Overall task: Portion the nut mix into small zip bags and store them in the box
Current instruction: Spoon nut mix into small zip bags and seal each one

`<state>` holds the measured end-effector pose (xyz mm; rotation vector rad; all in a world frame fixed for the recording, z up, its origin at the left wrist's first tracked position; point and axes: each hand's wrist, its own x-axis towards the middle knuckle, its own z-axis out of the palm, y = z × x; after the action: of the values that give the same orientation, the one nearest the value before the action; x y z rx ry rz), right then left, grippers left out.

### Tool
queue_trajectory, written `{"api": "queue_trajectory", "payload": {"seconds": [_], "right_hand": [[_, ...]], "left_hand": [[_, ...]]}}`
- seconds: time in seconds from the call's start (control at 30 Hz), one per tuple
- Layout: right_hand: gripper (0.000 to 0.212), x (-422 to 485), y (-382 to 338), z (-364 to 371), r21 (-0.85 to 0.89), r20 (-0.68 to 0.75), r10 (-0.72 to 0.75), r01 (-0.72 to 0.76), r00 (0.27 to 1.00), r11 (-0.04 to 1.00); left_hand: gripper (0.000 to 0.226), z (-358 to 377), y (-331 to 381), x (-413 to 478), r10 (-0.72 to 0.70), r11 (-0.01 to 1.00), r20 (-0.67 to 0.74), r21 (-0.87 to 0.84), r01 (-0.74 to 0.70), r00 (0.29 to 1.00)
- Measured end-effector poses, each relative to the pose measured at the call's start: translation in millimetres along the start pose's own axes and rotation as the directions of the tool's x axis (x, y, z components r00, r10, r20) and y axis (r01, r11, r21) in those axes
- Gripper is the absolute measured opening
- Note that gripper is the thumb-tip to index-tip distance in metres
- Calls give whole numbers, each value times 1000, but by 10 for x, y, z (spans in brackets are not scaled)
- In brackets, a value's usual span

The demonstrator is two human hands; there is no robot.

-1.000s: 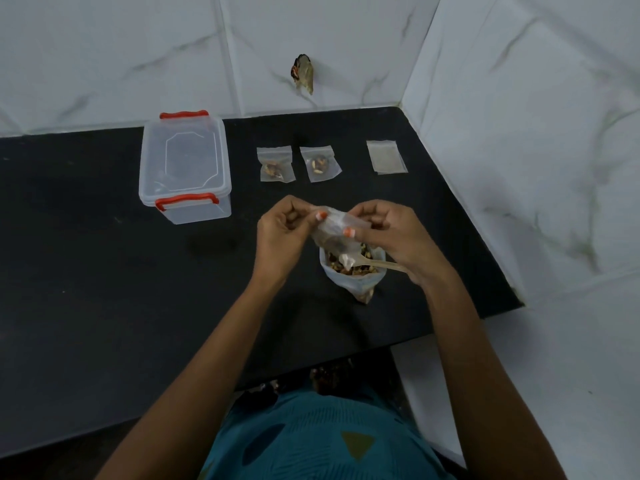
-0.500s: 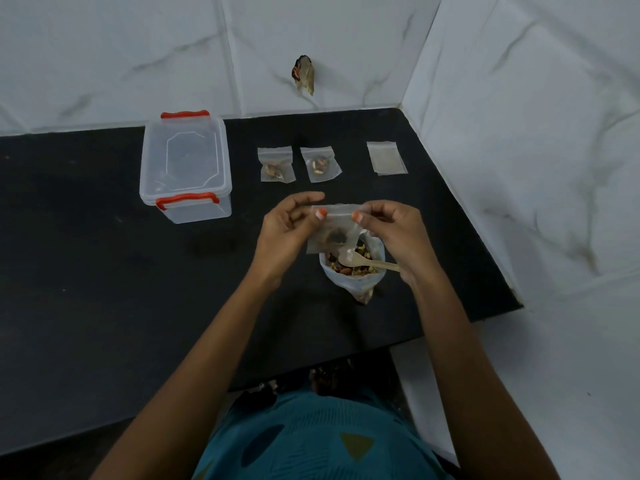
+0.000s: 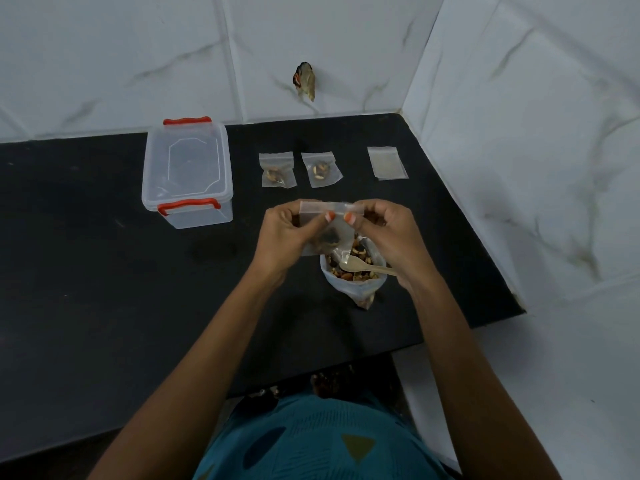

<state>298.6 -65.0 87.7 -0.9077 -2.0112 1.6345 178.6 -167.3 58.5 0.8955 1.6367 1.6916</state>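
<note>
Left hand (image 3: 282,233) and right hand (image 3: 388,233), held close together, each pinch the top of the small zip bag (image 3: 337,228).

No readable text, label, brand or number shows on anything.

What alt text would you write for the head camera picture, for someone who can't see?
The left hand and right hand pinch the top of a small zip bag of nuts above a nut mix bag holding a spoon. Behind, on the black counter: two filled bags, an empty bag and a lidded box.
</note>
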Motion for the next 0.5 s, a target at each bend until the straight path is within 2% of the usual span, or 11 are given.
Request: {"api": "queue_trajectory", "payload": {"seconds": [0.2,0.37,0.5], "right_hand": [[10,30,-7,18,2,-38,-15,15,999,1000],[13,68,3,43,-122,-44,-59,54,997,991],[8,102,10,65,-174,-52,-97,87,994,981]], "left_hand": [[11,-9,-2,10,-50,998,11,-26,50,999],[13,-7,51,1,-88,993,74,-78,94,993],[23,8,114,-9,-58,988,103,-138,72,993]]}}
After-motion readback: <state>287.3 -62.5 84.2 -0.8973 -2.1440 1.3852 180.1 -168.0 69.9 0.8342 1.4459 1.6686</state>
